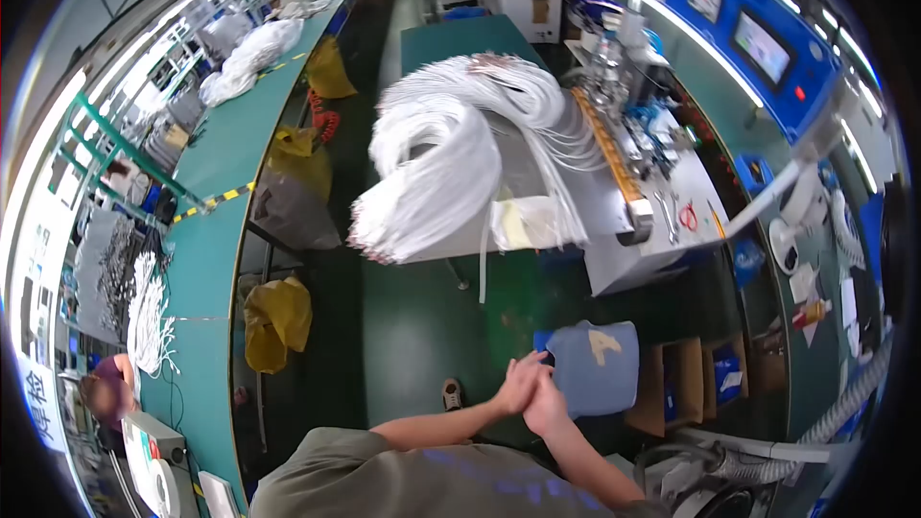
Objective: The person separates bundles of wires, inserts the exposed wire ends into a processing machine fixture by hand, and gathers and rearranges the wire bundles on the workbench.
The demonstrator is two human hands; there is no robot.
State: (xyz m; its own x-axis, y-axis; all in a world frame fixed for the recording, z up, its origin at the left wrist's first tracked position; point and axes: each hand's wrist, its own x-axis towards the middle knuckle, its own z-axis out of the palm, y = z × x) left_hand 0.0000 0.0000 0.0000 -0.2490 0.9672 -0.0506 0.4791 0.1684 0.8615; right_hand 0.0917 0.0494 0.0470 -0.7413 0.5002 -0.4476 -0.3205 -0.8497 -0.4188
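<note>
My left hand (519,384) and my right hand (545,407) are pressed together in front of my body, with their fingers closed against each other. Whatever may lie between the palms is hidden. Just beyond the fingertips is a stool or box with a blue-grey cover (597,369), marked with a pale letter-like patch. Farther ahead, a large bundle of white cables (436,168) lies curled on a bench, out of reach of both hands. A clear plastic bag with a yellowish sheet (526,223) rests at the bundle's near end.
A machine with an orange-yellow rail (611,153) stands right of the cables, with wrenches and red-handled pliers (688,218) nearby. Cardboard boxes (669,386) sit at lower right. A long green workbench (213,259) runs along the left, where another person (107,391) is seated.
</note>
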